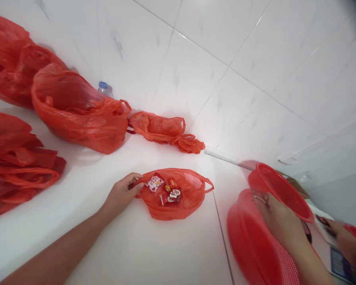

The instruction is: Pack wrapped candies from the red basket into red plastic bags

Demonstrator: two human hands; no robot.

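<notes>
My left hand (pixel 126 190) pinches the left edge of an open red plastic bag (pixel 178 211) lying on the white table. Inside the bag are several small wrapped snacks: a pink and white packet (pixel 154 183), a red and yellow one (pixel 169 185) and a dark red one with a white label (pixel 174 195). My right hand (pixel 273 215), smeared by motion, is above a red mesh basket (pixel 249 241), beside a red basin (pixel 280 190). Its fingers are closed around a small reddish item too blurred to name.
Filled red plastic bags (pixel 80 118) line the wall at left, with a stack of red bags (pixel 20 166) nearer. A blue-capped bottle (pixel 103 87) stands behind. At far right, another person's hand (pixel 344 237) is near a white scale (pixel 339 261). A seam (pixel 222 233) crosses the tabletop.
</notes>
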